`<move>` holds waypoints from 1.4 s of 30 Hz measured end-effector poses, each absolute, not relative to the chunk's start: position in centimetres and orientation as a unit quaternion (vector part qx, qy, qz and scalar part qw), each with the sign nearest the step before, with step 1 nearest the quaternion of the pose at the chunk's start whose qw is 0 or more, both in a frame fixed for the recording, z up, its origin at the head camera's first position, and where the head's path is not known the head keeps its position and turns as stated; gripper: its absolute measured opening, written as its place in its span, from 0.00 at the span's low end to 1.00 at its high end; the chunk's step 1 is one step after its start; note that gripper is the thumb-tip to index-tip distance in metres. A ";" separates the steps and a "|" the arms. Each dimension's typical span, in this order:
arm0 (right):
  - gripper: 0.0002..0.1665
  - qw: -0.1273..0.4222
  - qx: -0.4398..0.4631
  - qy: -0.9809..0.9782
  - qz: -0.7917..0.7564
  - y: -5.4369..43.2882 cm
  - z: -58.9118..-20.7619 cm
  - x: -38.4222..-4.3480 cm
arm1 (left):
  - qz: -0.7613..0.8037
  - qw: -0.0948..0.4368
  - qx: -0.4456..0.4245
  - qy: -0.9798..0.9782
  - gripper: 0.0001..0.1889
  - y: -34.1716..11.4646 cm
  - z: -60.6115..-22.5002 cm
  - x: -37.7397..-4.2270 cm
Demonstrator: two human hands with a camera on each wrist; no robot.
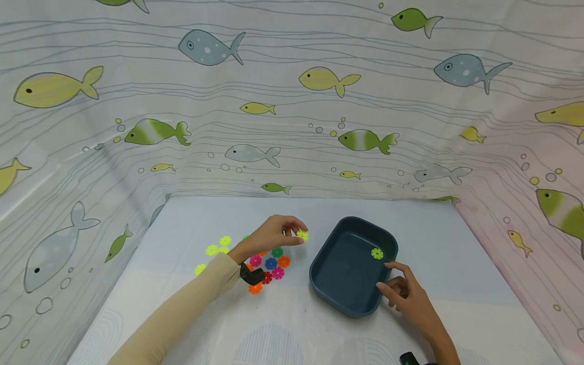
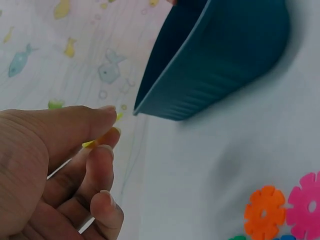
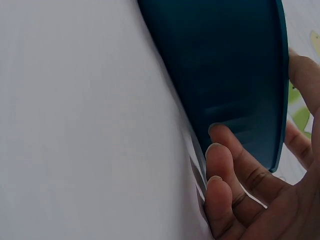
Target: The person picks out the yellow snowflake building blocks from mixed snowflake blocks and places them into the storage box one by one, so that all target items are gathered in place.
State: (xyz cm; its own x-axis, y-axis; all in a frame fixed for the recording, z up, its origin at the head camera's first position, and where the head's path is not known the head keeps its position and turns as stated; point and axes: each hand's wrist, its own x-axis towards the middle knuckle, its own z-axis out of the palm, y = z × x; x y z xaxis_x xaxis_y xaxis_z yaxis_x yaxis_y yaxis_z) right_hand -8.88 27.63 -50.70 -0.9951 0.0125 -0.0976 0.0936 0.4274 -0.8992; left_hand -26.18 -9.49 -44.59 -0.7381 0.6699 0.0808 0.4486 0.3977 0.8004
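Note:
My left hand (image 1: 280,232) pinches a yellow-green flower-shaped plastic disc (image 1: 302,235) between thumb and fingertips, over the table to the left of a dark blue plastic basin (image 1: 321,253). In the left wrist view only the edge of this disc (image 2: 89,144) shows between the fingers. Another yellow-green disc (image 1: 376,253) lies inside the basin, toward its far right side. My right hand (image 1: 408,294) holds the basin's right edge, with thumb and index finger at the rim. Its other fingers (image 3: 220,160) curl against the outer wall in the right wrist view.
Left of the basin lies a loose group of discs: orange (image 1: 283,261), pink (image 1: 278,273), blue (image 1: 271,263), green and red. Several yellow-green discs (image 1: 212,250) lie farther left, and my left forearm partly covers the group. Fish-patterned cloth walls (image 1: 292,142) enclose the table's back and sides.

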 end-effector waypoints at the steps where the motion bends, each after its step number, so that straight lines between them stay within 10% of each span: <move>1: 0.39 0.039 0.031 0.845 -0.533 27.6 -50.7 -8.9 | 0.433 0.129 0.342 0.824 0.14 -9.2 -44.5 -26.2; 42: 0.39 0.035 0.043 0.850 -0.523 27.8 -51.4 -9.0 | 0.449 0.152 0.436 0.765 0.14 1.2 -43.5 -26.1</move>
State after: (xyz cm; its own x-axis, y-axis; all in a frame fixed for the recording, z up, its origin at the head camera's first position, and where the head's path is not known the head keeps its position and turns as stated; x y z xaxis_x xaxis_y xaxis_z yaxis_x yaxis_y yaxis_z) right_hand -9.04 27.77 -51.43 -0.9939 0.0363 -0.1043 0.1094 0.4489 -0.8869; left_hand -26.06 1.18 -43.46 -0.5735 0.8037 0.1587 0.5300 0.2162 0.8200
